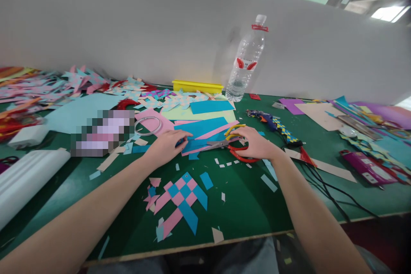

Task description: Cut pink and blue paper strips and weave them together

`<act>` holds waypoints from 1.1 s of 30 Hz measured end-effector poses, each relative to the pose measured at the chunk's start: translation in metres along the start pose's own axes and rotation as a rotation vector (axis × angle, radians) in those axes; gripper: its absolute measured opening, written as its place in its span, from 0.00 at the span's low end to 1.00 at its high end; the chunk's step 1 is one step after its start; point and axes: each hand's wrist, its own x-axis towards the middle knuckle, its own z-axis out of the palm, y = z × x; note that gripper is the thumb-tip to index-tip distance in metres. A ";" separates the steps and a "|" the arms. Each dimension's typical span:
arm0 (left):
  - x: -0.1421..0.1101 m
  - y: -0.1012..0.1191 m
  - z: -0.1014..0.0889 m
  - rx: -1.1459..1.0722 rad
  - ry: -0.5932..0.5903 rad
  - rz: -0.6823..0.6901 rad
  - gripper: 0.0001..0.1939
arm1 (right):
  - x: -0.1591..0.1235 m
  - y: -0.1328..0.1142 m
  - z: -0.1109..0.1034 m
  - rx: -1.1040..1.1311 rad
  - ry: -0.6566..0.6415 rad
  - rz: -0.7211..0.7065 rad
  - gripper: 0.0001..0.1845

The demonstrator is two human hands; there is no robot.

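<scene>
In the head view, a pair of metal scissors with one yellow and one red handle (221, 143) had its blades slightly parted and pointing to the left. Under and beyond them lay a flat sheet of bright blue paper (205, 126), and a narrow strip of pink paper (218, 129) crossed it in a slanting way. The right hand (255, 142) was closed around the handles. The left hand (167, 145) rested at the left edge of the blue sheet with bent fingers; I could not tell whether they pinched it. The hands were apart, and the blades lay between them, above the green bench (244, 214). Nearer to the person, between the forearms, lay a woven fish-like piece of pink and blue paper checks (183, 195). Behind, a tall clear plastic bottle (247, 49) carried a white label with red shapes, and its small writing could not be read.
</scene>
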 end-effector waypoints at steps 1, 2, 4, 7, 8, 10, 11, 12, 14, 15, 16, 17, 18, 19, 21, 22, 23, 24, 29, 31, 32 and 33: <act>0.000 0.001 0.000 0.002 0.014 0.029 0.16 | 0.000 0.000 0.000 0.006 -0.004 -0.003 0.25; 0.001 0.002 -0.001 0.004 0.028 0.062 0.15 | 0.000 0.000 0.000 0.012 -0.006 -0.006 0.25; 0.001 0.006 -0.002 -0.005 0.038 0.129 0.15 | 0.000 0.000 0.001 0.020 -0.009 -0.009 0.25; 0.002 0.012 -0.003 -0.046 -0.009 0.214 0.15 | 0.001 0.000 0.001 0.032 -0.010 -0.011 0.25; 0.002 0.013 -0.003 -0.059 -0.029 0.235 0.16 | 0.000 0.000 0.002 0.041 -0.008 -0.011 0.25; 0.001 0.016 -0.002 -0.074 -0.085 0.260 0.17 | 0.000 0.000 0.002 0.068 -0.012 -0.010 0.25; 0.001 0.017 -0.001 -0.080 -0.120 0.262 0.19 | 0.000 0.000 0.002 0.084 -0.017 -0.007 0.25; 0.000 0.017 -0.001 -0.088 -0.158 0.258 0.20 | 0.000 -0.001 0.002 0.098 -0.025 -0.003 0.25; 0.000 0.016 0.000 -0.108 -0.225 0.230 0.22 | -0.001 -0.001 0.001 0.122 -0.039 0.011 0.26; -0.001 0.016 0.000 -0.119 -0.246 0.208 0.22 | -0.002 -0.001 0.000 0.130 -0.044 0.019 0.26; -0.001 0.015 0.000 -0.127 -0.258 0.185 0.22 | -0.002 -0.001 -0.001 0.135 -0.047 0.026 0.26; -0.001 0.015 0.000 -0.132 -0.265 0.168 0.22 | -0.002 -0.001 -0.001 0.136 -0.051 0.034 0.26; -0.001 0.015 -0.001 -0.135 -0.269 0.159 0.22 | -0.003 0.000 -0.002 0.134 -0.055 0.040 0.26; -0.001 0.016 -0.001 -0.135 -0.274 0.156 0.22 | -0.003 0.000 -0.002 0.131 -0.056 0.044 0.26; -0.001 0.017 -0.002 -0.131 -0.286 0.160 0.22 | -0.003 0.001 -0.003 0.129 -0.060 0.049 0.25; -0.001 0.018 -0.002 -0.130 -0.288 0.162 0.22 | -0.003 0.000 -0.003 0.134 -0.059 0.049 0.25; -0.001 0.019 -0.001 -0.130 -0.290 0.163 0.22 | -0.003 0.000 -0.003 0.141 -0.060 0.048 0.25; -0.001 0.020 -0.001 -0.131 -0.291 0.164 0.23 | -0.003 0.000 -0.003 0.146 -0.063 0.046 0.26; -0.002 0.023 0.003 -0.132 -0.277 0.169 0.24 | -0.003 -0.004 -0.002 0.102 -0.052 0.017 0.26; -0.002 0.024 0.004 -0.120 -0.274 0.177 0.24 | -0.002 -0.006 -0.002 0.081 -0.044 0.007 0.26; -0.002 0.025 0.005 -0.111 -0.273 0.178 0.24 | -0.002 -0.006 -0.001 0.077 -0.042 0.003 0.26; -0.002 0.025 0.005 -0.101 -0.271 0.178 0.24 | -0.001 -0.007 -0.001 0.076 -0.040 -0.001 0.25</act>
